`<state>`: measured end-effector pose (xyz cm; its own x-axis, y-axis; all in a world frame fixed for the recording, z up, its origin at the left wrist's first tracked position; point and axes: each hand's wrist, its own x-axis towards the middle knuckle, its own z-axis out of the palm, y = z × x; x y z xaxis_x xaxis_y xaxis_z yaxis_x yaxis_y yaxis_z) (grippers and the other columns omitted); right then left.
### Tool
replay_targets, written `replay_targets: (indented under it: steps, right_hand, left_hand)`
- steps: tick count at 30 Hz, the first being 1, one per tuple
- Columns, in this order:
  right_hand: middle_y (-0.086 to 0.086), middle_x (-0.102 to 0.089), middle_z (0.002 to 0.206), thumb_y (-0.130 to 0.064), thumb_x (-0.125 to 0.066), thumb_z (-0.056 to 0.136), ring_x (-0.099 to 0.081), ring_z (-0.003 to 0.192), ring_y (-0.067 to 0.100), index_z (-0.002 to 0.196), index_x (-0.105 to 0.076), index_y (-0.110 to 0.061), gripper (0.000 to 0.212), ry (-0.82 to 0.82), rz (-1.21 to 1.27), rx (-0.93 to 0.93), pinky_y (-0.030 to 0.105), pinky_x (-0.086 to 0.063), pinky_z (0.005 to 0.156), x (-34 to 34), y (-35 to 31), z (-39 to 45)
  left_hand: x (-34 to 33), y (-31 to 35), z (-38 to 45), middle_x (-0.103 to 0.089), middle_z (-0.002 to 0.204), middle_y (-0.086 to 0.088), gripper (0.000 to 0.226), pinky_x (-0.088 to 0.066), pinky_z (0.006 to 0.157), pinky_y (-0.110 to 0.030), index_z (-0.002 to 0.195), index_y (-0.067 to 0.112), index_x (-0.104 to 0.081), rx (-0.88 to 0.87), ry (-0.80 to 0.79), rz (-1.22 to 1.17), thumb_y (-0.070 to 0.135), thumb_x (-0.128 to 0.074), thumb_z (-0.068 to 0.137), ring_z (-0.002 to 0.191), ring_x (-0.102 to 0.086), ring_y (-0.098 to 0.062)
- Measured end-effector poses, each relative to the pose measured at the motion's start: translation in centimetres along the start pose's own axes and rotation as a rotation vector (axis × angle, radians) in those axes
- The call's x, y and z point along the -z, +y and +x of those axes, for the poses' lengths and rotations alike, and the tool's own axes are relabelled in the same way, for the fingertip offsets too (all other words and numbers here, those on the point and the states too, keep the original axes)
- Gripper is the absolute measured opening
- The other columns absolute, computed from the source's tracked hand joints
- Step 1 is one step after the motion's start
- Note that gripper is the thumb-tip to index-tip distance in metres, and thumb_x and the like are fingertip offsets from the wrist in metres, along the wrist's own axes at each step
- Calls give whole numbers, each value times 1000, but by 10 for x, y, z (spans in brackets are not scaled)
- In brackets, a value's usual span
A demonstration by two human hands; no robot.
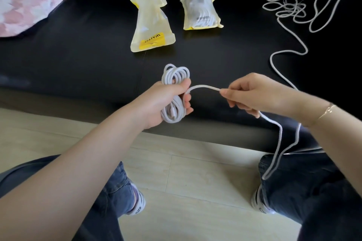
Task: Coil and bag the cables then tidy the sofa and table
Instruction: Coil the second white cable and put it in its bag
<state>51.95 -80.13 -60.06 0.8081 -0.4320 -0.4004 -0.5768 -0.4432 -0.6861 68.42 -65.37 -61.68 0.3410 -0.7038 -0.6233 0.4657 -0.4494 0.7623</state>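
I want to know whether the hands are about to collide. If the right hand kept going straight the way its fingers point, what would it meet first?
The right hand points left along the cable it pinches, so it would probably meet the left hand gripping the coil first. Depth between them is unclear.

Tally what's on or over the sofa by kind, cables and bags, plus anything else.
White cables: 2, one part-coiled cable gripped by the left hand with its tail pinched by the right hand, one tangled cable
Yellow plastic bags: 2, left bag, right bag
Pink cushion: 1
Total: 5
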Motion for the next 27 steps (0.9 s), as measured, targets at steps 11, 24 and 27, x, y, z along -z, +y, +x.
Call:
replay_targets:
  steps: [11,24,27]
  right_hand:
    - [-6,-39,56,-18,-49,101,-34,49,8,89,-63,-10,21,350,-20,436,14,-29,51,-8,-3,-5]
    - [-8,-38,50,-44,-57,93,-34,49,9,66,-53,-15,40,328,-35,260,22,-32,51,-19,10,6]
    - [-6,-41,52,-34,-53,97,-35,49,10,77,-55,-18,26,336,-50,305,27,-33,51,-24,10,6]
  left_hand:
    - [2,-11,6,-49,57,1,30,-49,57,-28,78,15,-58,18,2,423,39,-75,83,52,-49,-13]
    - [15,11,9,-44,57,2,31,-42,50,-19,82,6,-56,159,249,-406,34,-63,94,48,-39,-7]
    - [15,6,6,-40,56,4,23,-43,48,-17,79,11,-56,117,127,-325,25,-68,91,49,-37,-6]
